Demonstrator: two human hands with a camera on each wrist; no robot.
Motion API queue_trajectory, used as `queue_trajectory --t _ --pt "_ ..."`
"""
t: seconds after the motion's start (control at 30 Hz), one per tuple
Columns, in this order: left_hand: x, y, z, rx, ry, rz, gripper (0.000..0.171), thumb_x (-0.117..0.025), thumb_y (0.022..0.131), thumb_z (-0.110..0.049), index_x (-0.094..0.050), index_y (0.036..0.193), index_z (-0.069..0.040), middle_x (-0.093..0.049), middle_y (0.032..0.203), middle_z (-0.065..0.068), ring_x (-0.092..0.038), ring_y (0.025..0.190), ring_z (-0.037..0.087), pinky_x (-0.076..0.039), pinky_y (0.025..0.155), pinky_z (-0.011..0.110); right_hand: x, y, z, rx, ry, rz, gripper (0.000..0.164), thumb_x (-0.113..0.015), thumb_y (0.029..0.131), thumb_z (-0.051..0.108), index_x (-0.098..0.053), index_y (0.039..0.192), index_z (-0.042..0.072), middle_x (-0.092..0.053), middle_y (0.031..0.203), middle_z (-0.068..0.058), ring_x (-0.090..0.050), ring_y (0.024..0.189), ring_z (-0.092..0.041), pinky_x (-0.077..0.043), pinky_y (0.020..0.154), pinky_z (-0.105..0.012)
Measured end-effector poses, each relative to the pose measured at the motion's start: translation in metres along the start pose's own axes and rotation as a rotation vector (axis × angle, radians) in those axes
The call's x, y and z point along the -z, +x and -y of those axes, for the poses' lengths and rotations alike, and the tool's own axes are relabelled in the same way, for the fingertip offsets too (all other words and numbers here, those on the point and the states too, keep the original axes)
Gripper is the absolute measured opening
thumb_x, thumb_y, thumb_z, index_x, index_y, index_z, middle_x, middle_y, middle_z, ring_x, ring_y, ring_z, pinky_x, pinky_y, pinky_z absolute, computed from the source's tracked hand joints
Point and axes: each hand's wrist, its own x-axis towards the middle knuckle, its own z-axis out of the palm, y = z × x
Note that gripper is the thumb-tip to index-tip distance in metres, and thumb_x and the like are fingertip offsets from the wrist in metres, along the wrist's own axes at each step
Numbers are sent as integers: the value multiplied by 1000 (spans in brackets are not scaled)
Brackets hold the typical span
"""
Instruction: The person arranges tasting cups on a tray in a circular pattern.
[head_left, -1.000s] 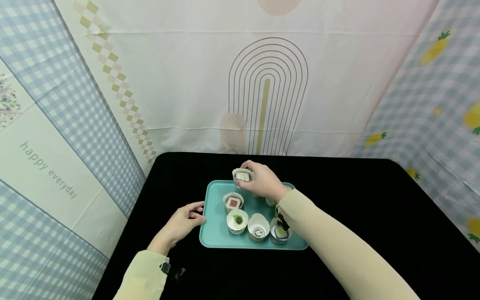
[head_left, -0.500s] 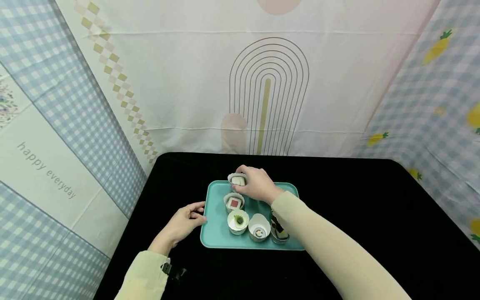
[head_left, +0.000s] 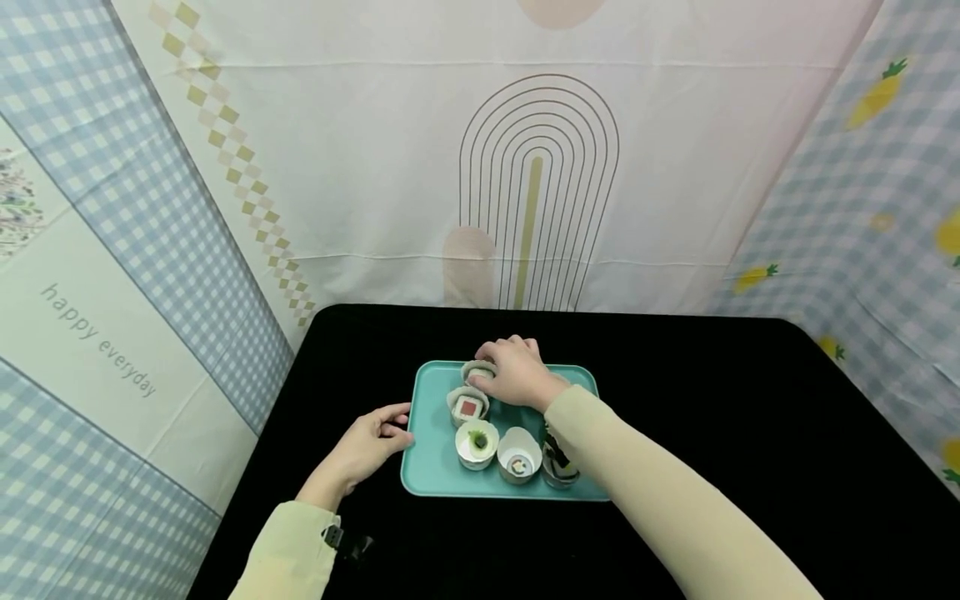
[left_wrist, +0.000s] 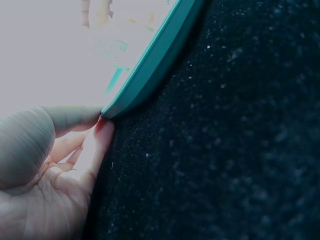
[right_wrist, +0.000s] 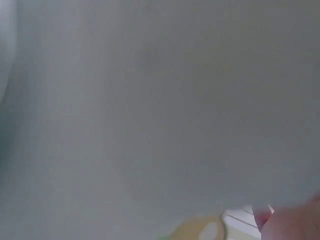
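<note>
A turquoise tray lies on the black table. At its left edge, my left hand pinches the rim between thumb and fingers, as the left wrist view shows. My right hand grips a pale paper cup at the tray's far left; its contents are mostly covered by the fingers. Just in front stands a cup with a white piece with a red square. Nearer still is a cup with a white piece topped with green.
A cup with a small round piece stands along the tray's front. Beside it, the right sleeve partly hides another cup. A pale blur fills most of the right wrist view. Patterned cloths hang behind the table.
The right hand has carried its paper cup left and then down, from above the tray's far edge to just behind the red-square cup. The left hand stays at the rim.
</note>
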Motion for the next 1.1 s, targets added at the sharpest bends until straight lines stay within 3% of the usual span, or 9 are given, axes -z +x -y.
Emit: queue_trajectory --t 0.17,0.5,0.8,0.93,1.1 --pt "0 0 0 2 3 -2 52 -69 90 -12 -52 140 -15 -57 115 5 -60 92 17 -49 86 39 -1 -2 -6 38 -38 0 43 -56 96 40 -59 135 20 -60 113 1 -42 105 -21 -25 90 -44" --pt "-1 0 0 -2 11 2 52 -69 90 -14 -52 140 -15 -57 115 5 -59 93 16 -48 87 40 -1 -9 -9 44 -92 -16 38 -58 95 39 -63 129 23 -58 121 1 -39 115 -23 -22 99 -48" --pt "-1 1 0 2 14 10 53 -69 91 -14 -51 140 -14 -57 115 5 -59 93 17 -48 87 40 -2 -12 -8 14 -90 -19 39 -60 93 40 -64 129 24 -57 122 2 -39 116 -21 -25 96 -45" --pt "-1 -1 -2 0 14 10 53 -69 91 -13 -51 141 -13 -57 115 5 -59 93 17 -48 86 40 -1 -13 -9 18 -64 -29 43 -60 94 41 -61 132 22 -55 125 0 -38 116 -22 -26 95 -45" --pt "-1 -2 -2 0 17 5 53 -69 91 -13 -51 141 -13 -56 115 5 -58 93 17 -48 86 40 12 -25 -17 18 56 -79 48 -57 96 42 -54 138 20 -52 130 -3 -39 122 -25 -28 100 -49"
